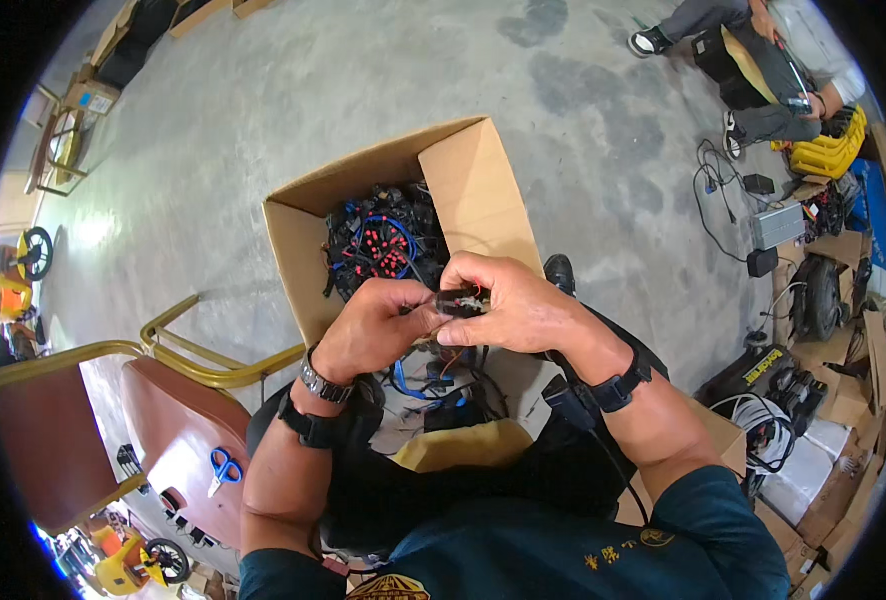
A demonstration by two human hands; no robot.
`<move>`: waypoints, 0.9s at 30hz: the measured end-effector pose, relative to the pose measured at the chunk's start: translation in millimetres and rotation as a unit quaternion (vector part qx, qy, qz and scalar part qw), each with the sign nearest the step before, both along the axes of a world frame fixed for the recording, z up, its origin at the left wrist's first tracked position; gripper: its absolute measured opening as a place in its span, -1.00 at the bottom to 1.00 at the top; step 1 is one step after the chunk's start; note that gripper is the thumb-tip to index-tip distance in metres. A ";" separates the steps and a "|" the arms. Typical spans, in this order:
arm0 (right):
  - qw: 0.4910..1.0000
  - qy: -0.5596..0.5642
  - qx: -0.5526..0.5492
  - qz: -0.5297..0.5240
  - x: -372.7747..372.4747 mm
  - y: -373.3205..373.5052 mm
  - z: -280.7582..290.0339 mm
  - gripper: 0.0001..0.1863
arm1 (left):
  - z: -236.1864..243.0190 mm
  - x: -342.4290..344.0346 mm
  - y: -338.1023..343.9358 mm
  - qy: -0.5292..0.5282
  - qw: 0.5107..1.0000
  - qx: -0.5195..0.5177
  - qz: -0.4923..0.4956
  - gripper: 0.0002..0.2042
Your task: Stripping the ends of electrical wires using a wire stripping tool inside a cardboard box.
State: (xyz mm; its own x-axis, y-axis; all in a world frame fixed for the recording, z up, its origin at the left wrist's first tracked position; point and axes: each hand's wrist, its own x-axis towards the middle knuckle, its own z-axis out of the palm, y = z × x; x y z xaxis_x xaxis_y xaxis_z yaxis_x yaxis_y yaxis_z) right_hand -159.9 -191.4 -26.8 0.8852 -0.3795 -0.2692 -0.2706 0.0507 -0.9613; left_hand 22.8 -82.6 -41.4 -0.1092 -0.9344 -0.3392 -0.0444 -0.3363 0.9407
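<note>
My left hand (383,322) and my right hand (515,306) meet in front of me, both closed on a small black part (460,302) with thin wires and a pale piece at one end. Its exact kind is too small to make out, and my fingers cover much of it. Just beyond my hands stands an open cardboard box (478,190), holding a heap of black cables (388,235) with many red tips and some blue wire. Below my hands, more loose black and blue wires (418,388) lie over a yellowish pad (463,445).
Blue-handled scissors (225,467) lie on a brown chair seat (173,425) to my left, beside its gold metal frame (223,365). Another person (813,60) sits at the far right. Along the right lie cables, a silver metal box (778,226), a black wheel (816,298) and cardboard.
</note>
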 end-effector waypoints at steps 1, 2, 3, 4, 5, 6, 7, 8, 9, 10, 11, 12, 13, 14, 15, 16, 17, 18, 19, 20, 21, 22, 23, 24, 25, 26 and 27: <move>0.999 0.022 -0.040 0.013 -2.2 -0.7 1.4 -0.64 | -1.4 -2.1 0.7 0.004 1.000 0.019 -0.005 -0.89; 0.999 0.024 -0.040 0.017 -3.6 0.2 2.9 -0.64 | -1.0 -7.2 2.3 0.033 0.999 0.012 0.010 -0.89; 0.998 0.041 -0.033 0.017 -5.1 1.6 3.6 -0.66 | -1.0 -7.9 1.5 0.036 0.999 0.012 0.012 -0.89; 0.998 0.057 -0.025 0.016 -6.2 2.7 3.9 -0.68 | -0.2 -7.3 0.4 0.010 1.000 0.020 0.004 -0.89; 0.998 0.059 -0.026 0.019 -6.4 3.1 3.5 -0.68 | -0.3 -7.0 -0.5 -0.016 0.999 0.028 -0.004 -0.89; 0.999 0.006 -0.035 0.000 -5.7 4.5 2.4 -0.72 | -2.0 -7.4 0.1 -0.014 0.999 0.028 -0.002 -0.89; 0.998 -0.047 -0.043 -0.019 -5.2 5.2 1.9 -0.76 | -4.3 -7.9 0.8 -0.010 1.000 0.027 0.007 -0.89; 0.998 -0.047 -0.043 -0.016 -4.8 5.1 3.8 -0.76 | -5.5 -8.2 1.5 -0.006 0.999 0.026 0.016 -0.89; 0.999 -0.043 0.012 -0.003 -6.2 4.0 6.8 -0.78 | -5.9 -10.6 1.7 -0.003 1.000 0.026 0.017 -0.89; 0.997 -0.039 0.068 0.011 -7.8 2.8 8.3 -0.79 | -4.4 -13.1 3.0 0.027 0.998 0.055 0.024 -0.88; 0.997 -0.035 0.067 0.011 -10.1 1.8 6.1 -0.79 | -2.6 -14.8 3.8 0.056 0.994 0.085 0.032 -0.88; 0.996 -0.046 0.079 0.026 -14.3 3.3 1.7 -0.80 | 0.0 -17.0 6.0 0.044 0.996 0.079 0.020 -0.85; 0.994 -0.056 0.090 0.040 -18.5 4.7 -1.2 -0.80 | 2.2 -18.0 8.8 0.048 0.995 0.082 0.020 -0.85; 0.994 -0.042 0.086 0.057 -23.3 6.9 -1.7 -0.82 | 4.1 -18.4 11.9 0.081 0.989 0.118 -0.021 -0.84; 0.993 -0.031 0.074 0.089 -25.9 10.4 0.9 -0.85 | 8.5 -15.5 15.4 0.109 0.980 0.154 -0.059 -0.83; 0.987 -0.036 0.101 0.118 -27.7 15.0 3.0 -0.85 | 14.6 -14.2 17.8 0.070 0.973 0.184 -0.117 -0.80; 0.980 -0.040 0.128 0.147 -30.0 20.2 4.5 -0.85 | 10.8 -14.4 28.3 0.092 0.971 0.169 -0.140 -0.79; 0.972 -0.024 0.146 0.181 -34.7 23.3 8.6 -0.85 | 12.5 -20.6 33.8 0.083 0.982 0.078 -0.153 -0.79; 0.962 -0.011 0.167 0.215 -38.9 27.0 9.1 -0.85 | 13.8 -25.7 38.1 0.072 0.984 -0.010 -0.164 -0.79; 0.960 -0.054 0.143 0.233 -43.3 31.9 8.0 -0.83 | 13.8 -26.7 41.3 0.018 0.978 -0.082 -0.190 -0.79; 0.951 -0.086 0.155 0.254 -46.5 37.3 6.7 -0.83 | 14.3 -27.3 43.9 -0.033 0.965 -0.151 -0.214 -0.79; 0.951 -0.112 0.142 0.253 -49.9 38.4 7.6 -0.82 | 17.0 -29.3 42.4 -0.028 0.961 -0.168 -0.219 -0.77; 0.950 -0.138 0.128 0.251 -52.3 37.6 10.6 -0.81 | 10.3 -34.7 48.0 -0.017 0.961 -0.176 -0.213 -0.75; 0.946 -0.138 0.136 0.259 -58.1 36.7 11.8 -0.81 | 7.9 -36.0 48.6 -0.023 0.956 -0.179 -0.230 -0.75; 0.943 -0.138 0.143 0.269 -62.7 37.6 10.9 -0.80 | 6.2 -36.8 49.2 -0.028 0.951 -0.183 -0.247 -0.75; 0.943 -0.160 0.152 0.249 -65.8 43.7 9.1 -0.81 | 6.1 -37.5 49.7 -0.022 0.953 -0.175 -0.247 -0.75; 0.946 -0.139 0.144 0.254 -67.5 43.3 12.6 -0.78 | 7.8 -37.5 48.6 -0.014 0.950 -0.176 -0.257 -0.74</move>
State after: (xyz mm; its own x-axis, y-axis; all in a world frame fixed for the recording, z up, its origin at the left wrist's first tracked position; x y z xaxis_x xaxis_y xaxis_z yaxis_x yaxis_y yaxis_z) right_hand -227.4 -148.1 -14.2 0.9854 0.1680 -0.0261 -0.0687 0.2530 -0.9650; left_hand -14.6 -34.1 -33.6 -0.5773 -0.8162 -0.0258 -0.1451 0.0714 0.9868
